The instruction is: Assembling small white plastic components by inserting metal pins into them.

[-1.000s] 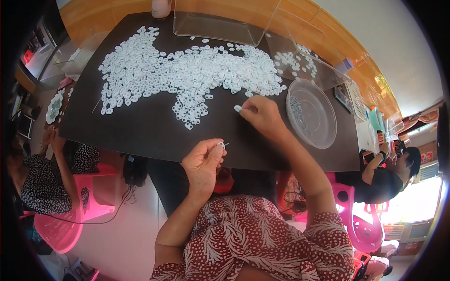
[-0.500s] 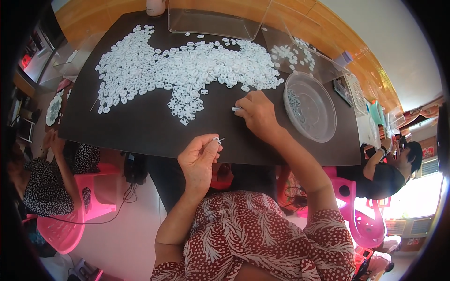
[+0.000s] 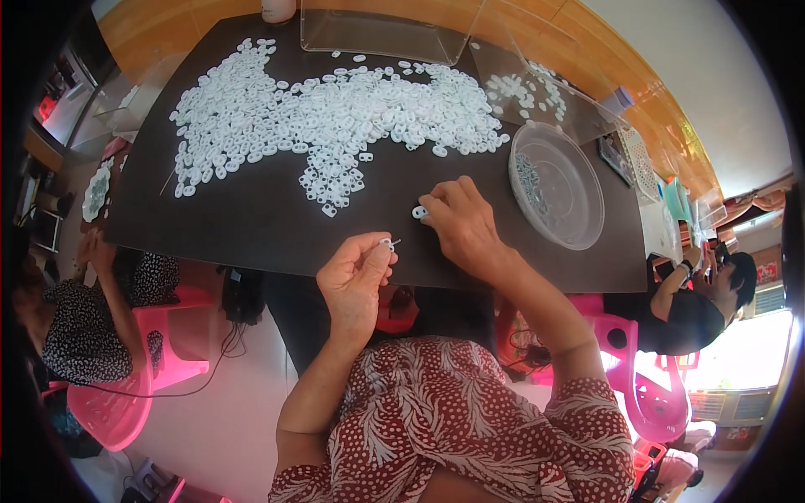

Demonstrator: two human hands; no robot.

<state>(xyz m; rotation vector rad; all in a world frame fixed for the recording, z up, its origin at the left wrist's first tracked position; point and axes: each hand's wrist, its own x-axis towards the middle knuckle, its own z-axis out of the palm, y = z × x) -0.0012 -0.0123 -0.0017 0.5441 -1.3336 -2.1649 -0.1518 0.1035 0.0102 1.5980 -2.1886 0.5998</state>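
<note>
Since before, right hand [image 3: 463,225] slid nearer | pinching white ring [image 3: 419,213] | left hand [image 3: 356,275] clamps pin piece [image 3: 387,244] | I'd align hole squarely.

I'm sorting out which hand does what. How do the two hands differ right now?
The left hand is raised off the table, pinching a small white piece with a thin pin; the right hand rests on the table, fingertips on one white piece. Both are bare.

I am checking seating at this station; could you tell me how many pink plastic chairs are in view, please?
2 clearly: one pink chair at lower left beside the seated person in the dotted top, one pink chair at lower right. Others may be hidden behind people.
</note>
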